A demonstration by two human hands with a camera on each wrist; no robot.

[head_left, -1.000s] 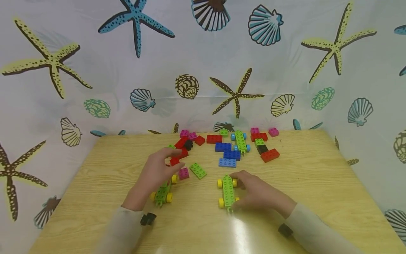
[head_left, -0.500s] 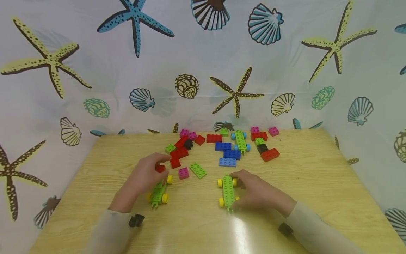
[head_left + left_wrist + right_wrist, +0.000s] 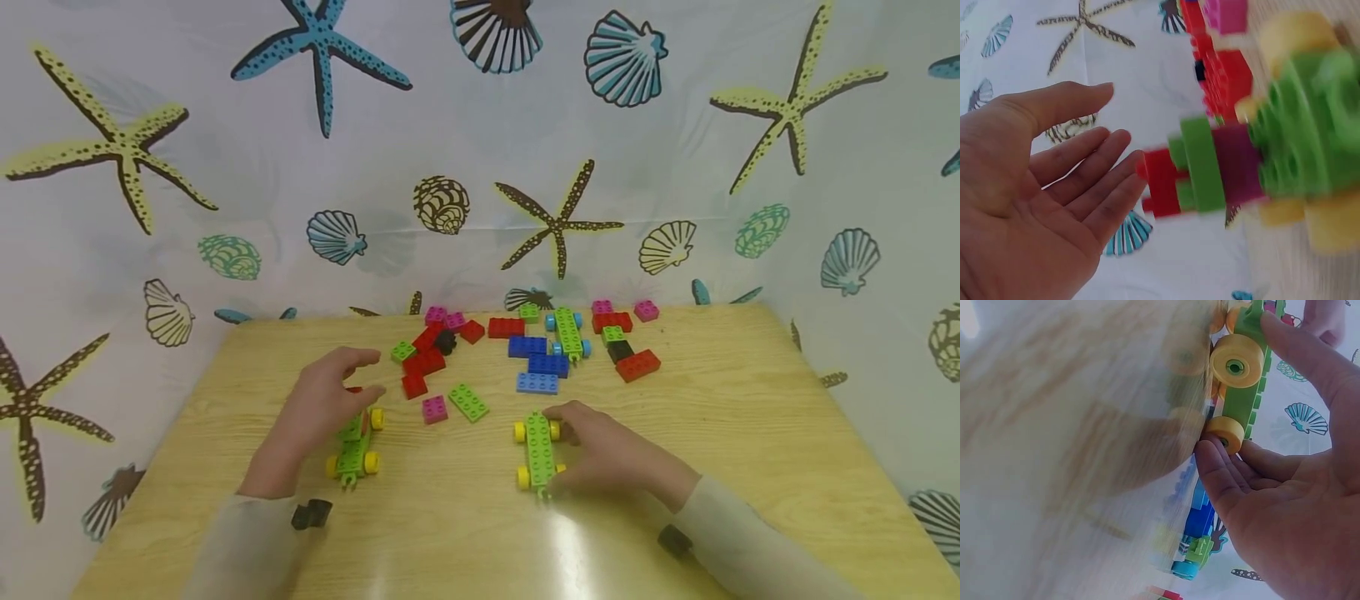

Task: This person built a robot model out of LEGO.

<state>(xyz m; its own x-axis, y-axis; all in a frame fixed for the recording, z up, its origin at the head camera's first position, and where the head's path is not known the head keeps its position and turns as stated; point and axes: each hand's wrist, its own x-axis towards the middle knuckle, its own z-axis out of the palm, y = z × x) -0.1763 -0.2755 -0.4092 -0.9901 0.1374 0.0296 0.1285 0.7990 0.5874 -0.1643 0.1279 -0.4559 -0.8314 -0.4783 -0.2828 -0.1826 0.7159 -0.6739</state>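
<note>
My left hand is beside a green toy car base with yellow wheels at the left. On that base a stack rises: a magenta brick, a green brick and a red brick on top. The left thumb is spread away from the stack, and its fingertips are right at the red brick. My right hand holds a second green car base with yellow wheels, flat on the table. Its thumb is at the near end, its fingers by a far wheel.
Between the hands lie a flat green brick and a magenta brick. Behind are red bricks, blue bricks and a green base with blue wheels. A shell-print cloth backs the table.
The left car base with its stack has shifted left along with my left hand, whose thumb and fingers have since spread apart. My right hand and its car base have stayed put.
</note>
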